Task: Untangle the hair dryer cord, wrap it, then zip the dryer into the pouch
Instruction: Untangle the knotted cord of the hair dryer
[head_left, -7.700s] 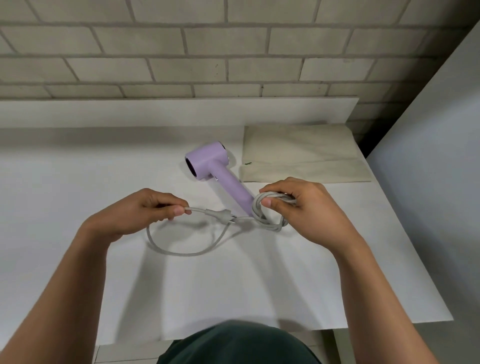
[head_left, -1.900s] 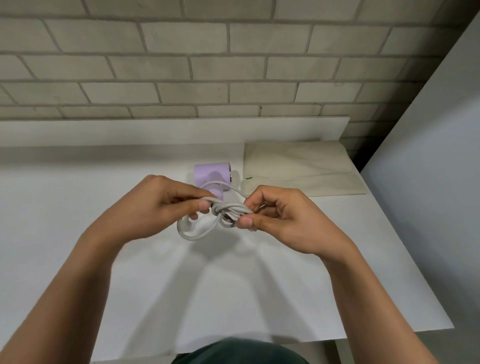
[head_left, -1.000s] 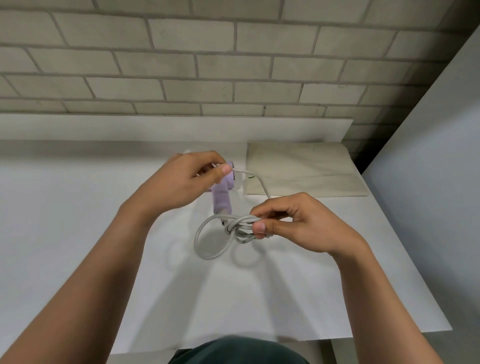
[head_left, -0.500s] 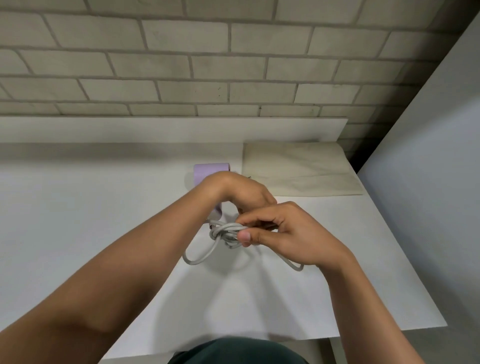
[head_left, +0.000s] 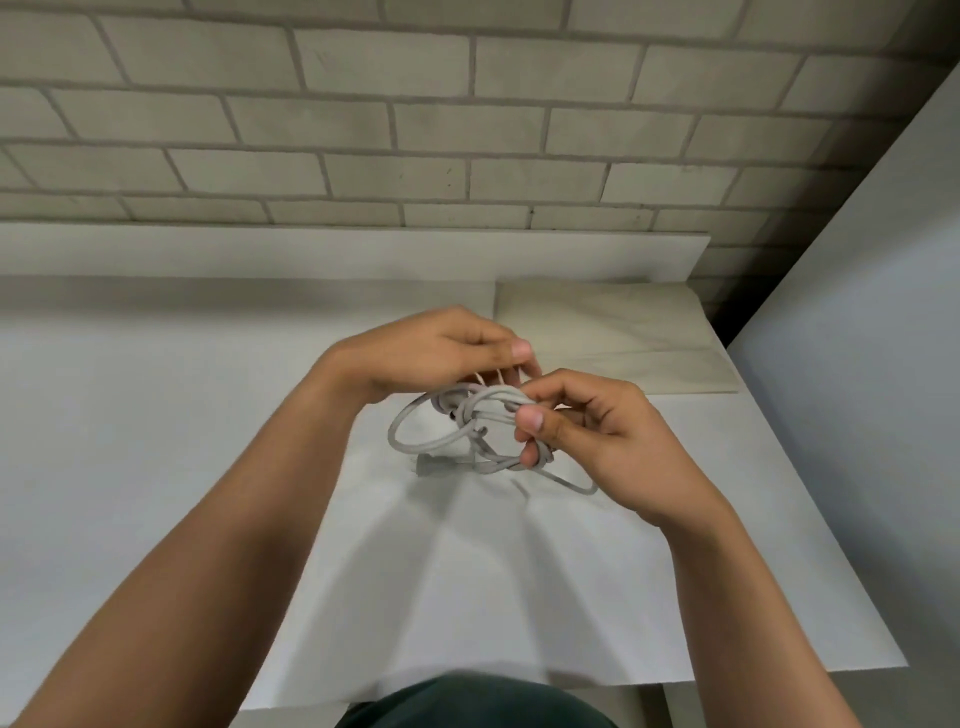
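The grey hair dryer cord (head_left: 415, 441) is bunched in several loops above the middle of the white table (head_left: 156, 415). My right hand (head_left: 597, 436) pinches the coiled bundle between thumb and fingers. My left hand (head_left: 431, 353) reaches over from the far side, its fingertips curled on strands at the top of the bundle. One loop sticks out to the left, and the plug (head_left: 427, 465) hangs below it. A strand trails under my right hand. The lilac dryer body is hidden behind my hands. The beige pouch (head_left: 597, 332) lies flat at the back right.
A brick wall (head_left: 467, 130) and a low white ledge (head_left: 311, 249) close off the far side. A grey wall panel (head_left: 857, 364) stands along the table's right edge. The front edge of the table is close to my body.
My left hand has come up from behind the bundle to its top. The plug end now hangs loose below the loops. The dryer head, seen earlier, is now covered.
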